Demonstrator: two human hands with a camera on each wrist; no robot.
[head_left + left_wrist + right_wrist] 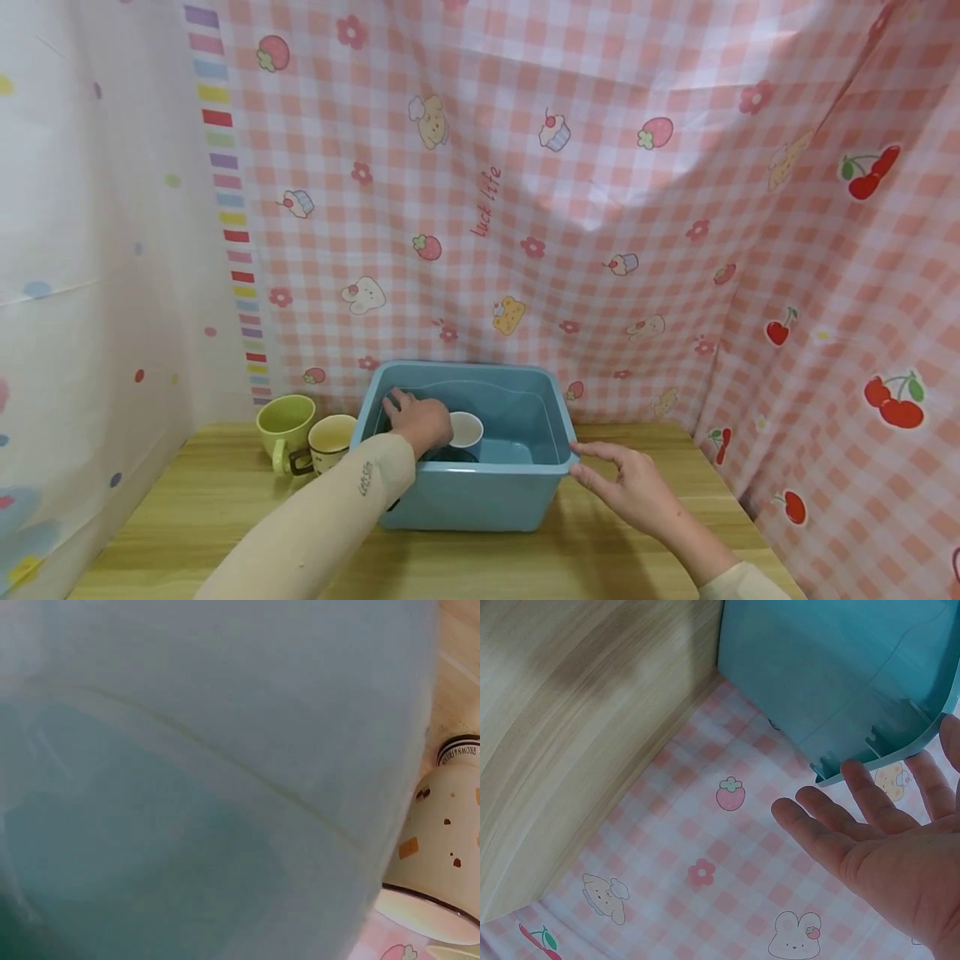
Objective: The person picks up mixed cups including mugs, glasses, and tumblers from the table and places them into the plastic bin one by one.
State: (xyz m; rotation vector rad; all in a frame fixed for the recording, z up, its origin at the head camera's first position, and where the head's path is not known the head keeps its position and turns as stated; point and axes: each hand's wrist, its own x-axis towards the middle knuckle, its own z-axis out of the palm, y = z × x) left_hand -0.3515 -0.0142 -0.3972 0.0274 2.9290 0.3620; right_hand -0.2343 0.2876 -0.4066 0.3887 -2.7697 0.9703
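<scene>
A blue plastic bin point(480, 500) stands on the table, with a white cup point(466, 430) inside it. My left hand point(423, 421) reaches over the front rim into the bin's left part. Its palm side is hidden, and I cannot tell whether it holds anything. Something dark green point(453, 455) shows beside the hand, low in the bin. Near the bin's front right corner, my right hand point(626, 483) touches the rim from outside. In the right wrist view its fingers point(874, 799) are spread and fairly straight, with fingertips right at the rim.
Left of the bin stand a green mug point(287, 421) and a cream mug point(330, 437) with a dark handle. The cream mug sits close against the bin's side. A pink checked cloth point(480, 208) hangs behind the wooden table point(225, 517).
</scene>
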